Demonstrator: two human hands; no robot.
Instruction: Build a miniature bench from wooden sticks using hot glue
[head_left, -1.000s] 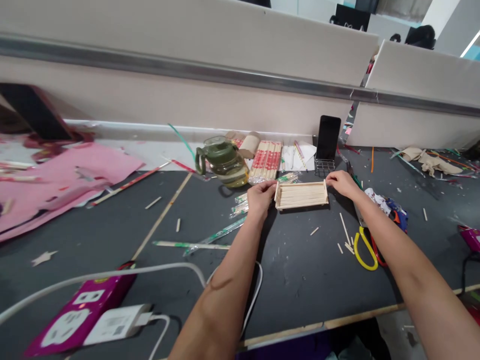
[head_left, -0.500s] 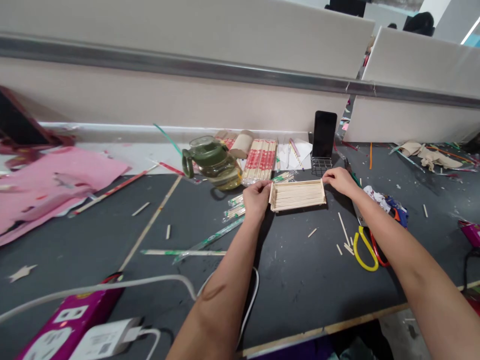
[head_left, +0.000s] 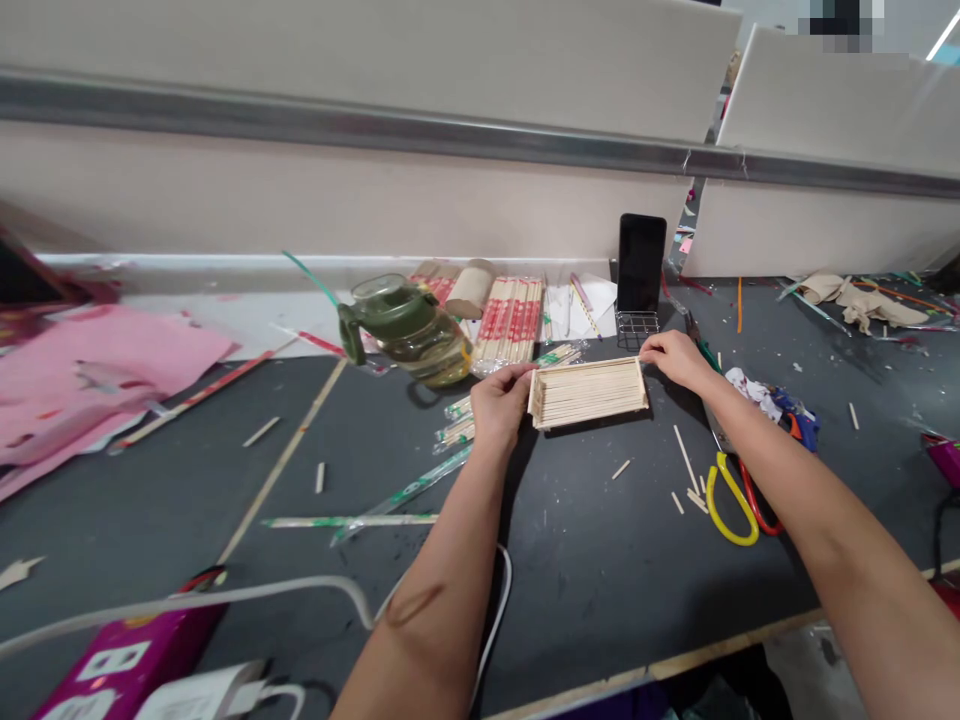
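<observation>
A small tray built of pale wooden sticks [head_left: 589, 393] is held between my two hands above the dark table [head_left: 570, 560]. Its floor is a row of parallel sticks, with low raised ends. My left hand [head_left: 501, 402] pinches the left end, fingers closed. At the far right corner, my right hand [head_left: 670, 357] grips with thumb and fingertips. Below the tray lies a short stick piece [head_left: 621, 469]. Paper-wrapped chopsticks [head_left: 457, 432] lie beside my left hand, partly hidden by it.
Behind my left hand stands a glass jug with a green lid [head_left: 409, 330], near red-printed chopstick packs [head_left: 510, 315] and a cardboard roll [head_left: 471, 288]. A phone [head_left: 641, 262] rests on a wire stand. Scissors [head_left: 731, 500] lie under my right forearm. A purple power strip [head_left: 142, 650] sits front left.
The view has shifted slightly, so most things appear a little further left. Both hands keep their hold on the stick tray, which now shows more of its inside.
</observation>
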